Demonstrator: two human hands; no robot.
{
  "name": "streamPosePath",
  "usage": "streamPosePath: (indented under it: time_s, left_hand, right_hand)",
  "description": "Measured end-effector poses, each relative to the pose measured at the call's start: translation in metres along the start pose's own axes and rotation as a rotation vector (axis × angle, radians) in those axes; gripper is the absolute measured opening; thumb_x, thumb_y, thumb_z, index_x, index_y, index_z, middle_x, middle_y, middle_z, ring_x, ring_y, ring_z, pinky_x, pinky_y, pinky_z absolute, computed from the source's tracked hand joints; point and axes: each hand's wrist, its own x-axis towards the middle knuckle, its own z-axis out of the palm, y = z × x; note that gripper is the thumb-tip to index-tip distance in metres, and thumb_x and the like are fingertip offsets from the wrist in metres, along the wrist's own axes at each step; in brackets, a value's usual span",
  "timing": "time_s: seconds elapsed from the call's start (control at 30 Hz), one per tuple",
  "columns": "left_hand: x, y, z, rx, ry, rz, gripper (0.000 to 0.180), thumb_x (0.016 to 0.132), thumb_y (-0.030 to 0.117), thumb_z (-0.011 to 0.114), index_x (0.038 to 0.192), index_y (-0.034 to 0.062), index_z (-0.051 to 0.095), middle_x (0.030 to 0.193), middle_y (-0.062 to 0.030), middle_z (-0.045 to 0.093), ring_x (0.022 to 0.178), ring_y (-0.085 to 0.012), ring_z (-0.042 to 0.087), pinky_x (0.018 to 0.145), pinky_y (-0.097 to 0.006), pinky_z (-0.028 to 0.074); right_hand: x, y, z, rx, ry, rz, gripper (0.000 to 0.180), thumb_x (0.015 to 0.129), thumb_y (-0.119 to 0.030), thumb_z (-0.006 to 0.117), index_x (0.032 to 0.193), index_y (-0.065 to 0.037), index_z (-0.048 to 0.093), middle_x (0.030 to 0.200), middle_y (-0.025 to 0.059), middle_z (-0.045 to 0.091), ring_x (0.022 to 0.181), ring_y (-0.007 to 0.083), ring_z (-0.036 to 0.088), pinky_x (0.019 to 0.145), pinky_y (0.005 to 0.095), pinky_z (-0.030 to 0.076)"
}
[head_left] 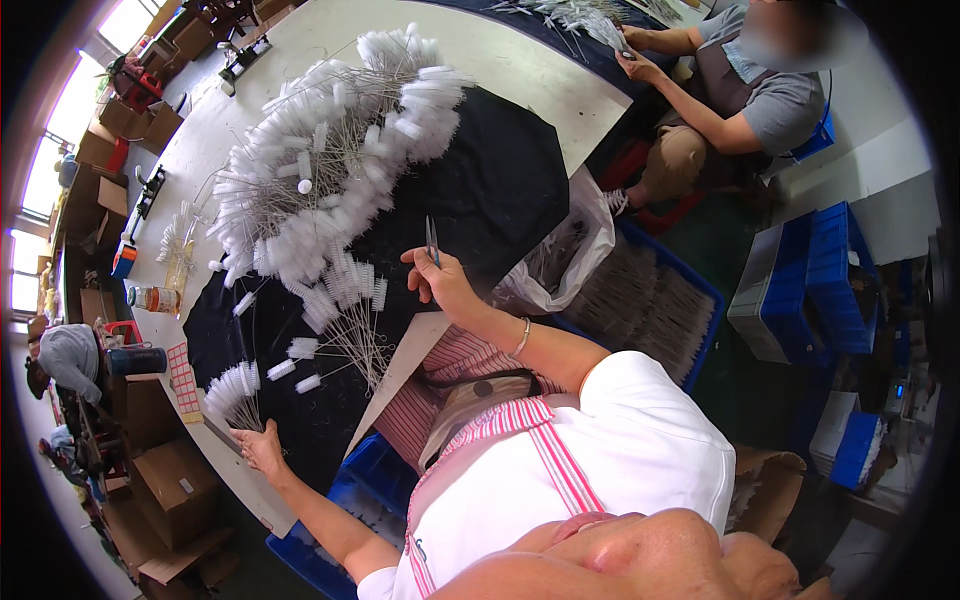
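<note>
Right hand (440,283) at frame centre pinches tweezers (432,241) upright, left hand (262,447) at lower left grips a brush bundle (232,388) on the dark cloth (480,190).

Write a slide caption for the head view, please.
Left hand holds a bunch of white wire brushes; right hand holds scissors over black cloth.

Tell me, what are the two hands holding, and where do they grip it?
The right hand pinches a thin metal tool by its lower end. The left hand grips a bunch of white brushes by their wire stems.
</note>
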Motion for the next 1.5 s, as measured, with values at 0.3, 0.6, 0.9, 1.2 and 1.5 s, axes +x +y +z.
streamPosePath:
  time_s: [0.3, 0.6, 0.9, 1.2, 1.5]
  left_hand:
    - [-0.088, 0.105, -0.061, -0.981, -0.060, 0.274, 0.052, 0.076, 0.025, 0.069, 0.118, -0.0027, 0.053, 0.113, -0.0183, 0.058, 0.103, -0.0268, 0.057, 0.087, -0.034, 0.045]
    - [-0.124, 0.153, -0.041, -1.491, -0.516, -0.100, 0.075, 0.075, 0.028, 0.069, 0.130, -0.0108, 0.036, 0.125, -0.0221, 0.049, 0.115, -0.0270, 0.048, 0.091, -0.034, 0.040]
    - [-0.126, 0.165, -0.053, -1.743, -0.531, -0.461, 0.044, 0.086, 0.026, 0.053, 0.123, 0.0030, 0.047, 0.130, -0.0090, 0.048, 0.114, -0.0240, 0.050, 0.094, -0.042, 0.039]
    - [-0.092, 0.150, -0.011, -1.819, -1.035, -0.476, 0.044, 0.079, 0.026, 0.060, 0.109, -0.0018, 0.046, 0.107, -0.0157, 0.054, 0.094, -0.0287, 0.056, 0.087, -0.041, 0.046]
    - [-0.098, 0.172, -0.018, -1.641, -1.021, -0.296, 0.020, 0.082, 0.017, 0.056, 0.097, 0.0035, 0.059, 0.086, -0.0057, 0.063, 0.073, -0.0178, 0.061, 0.068, -0.030, 0.051]
  right_hand:
    - [-0.012, 0.008, 0.023, -0.116, -0.069, 0.032, 0.031, 0.094, -0.025, 0.048, 0.102, 0.002, 0.058, 0.071, 0.0053, 0.059, 0.052, 0.0090, 0.050, 0.049, 0.0237, 0.041]
    - [-0.015, 0.020, 0.046, -0.145, -0.156, 0.026, 0.039, 0.096, -0.033, 0.044, 0.110, 0.002, 0.057, 0.090, 0.0066, 0.063, 0.075, 0.0125, 0.058, 0.069, 0.0264, 0.048]
    - [0.011, 0.093, 0.029, -0.518, 0.012, -0.149, 0.036, 0.088, -0.040, 0.057, 0.080, -0.005, 0.061, 0.065, 0.0023, 0.056, 0.054, 0.0119, 0.051, 0.047, 0.0291, 0.040]
    - [-0.007, 0.069, 0.074, -0.476, -0.101, 0.169, 0.032, 0.090, -0.032, 0.050, 0.092, -0.002, 0.061, 0.079, 0.0092, 0.063, 0.071, 0.0188, 0.057, 0.066, 0.0334, 0.045]
    - [-0.028, 0.042, 0.089, -0.639, -0.348, 0.098, 0.042, 0.089, -0.037, 0.046, 0.104, 0.000, 0.060, 0.096, 0.0210, 0.064, 0.091, 0.0349, 0.060, 0.079, 0.0398, 0.045]
